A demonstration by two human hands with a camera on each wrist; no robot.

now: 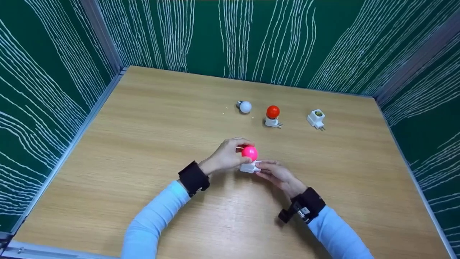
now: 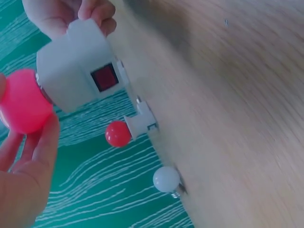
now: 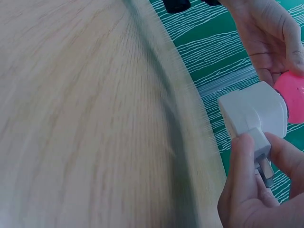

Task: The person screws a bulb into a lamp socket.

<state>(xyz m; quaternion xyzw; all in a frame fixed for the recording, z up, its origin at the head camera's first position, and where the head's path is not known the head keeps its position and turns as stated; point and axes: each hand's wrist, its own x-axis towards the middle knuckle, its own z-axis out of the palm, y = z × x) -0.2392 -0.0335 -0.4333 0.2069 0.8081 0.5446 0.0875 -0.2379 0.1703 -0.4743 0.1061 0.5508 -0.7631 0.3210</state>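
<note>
My left hand (image 1: 230,154) pinches a pink light bulb (image 1: 249,153) between thumb and fingers. The bulb's base sits in the mouth of a white plug-in lamp socket (image 2: 76,66), which has a dark red rocker switch (image 2: 104,77) on its side. My right hand (image 1: 278,175) grips the plug end of that socket, and its metal prongs (image 3: 265,171) show between the fingers in the right wrist view. Socket and bulb are held just above the table. How deep the bulb's thread sits in the socket cannot be told.
Farther back on the wooden table (image 1: 161,118) lie a white bulb (image 1: 245,107), a red bulb (image 1: 273,112) standing in a white socket (image 1: 272,122), and another white socket (image 1: 316,118) with no bulb. Green walls (image 1: 208,39) with white lines enclose the back and sides.
</note>
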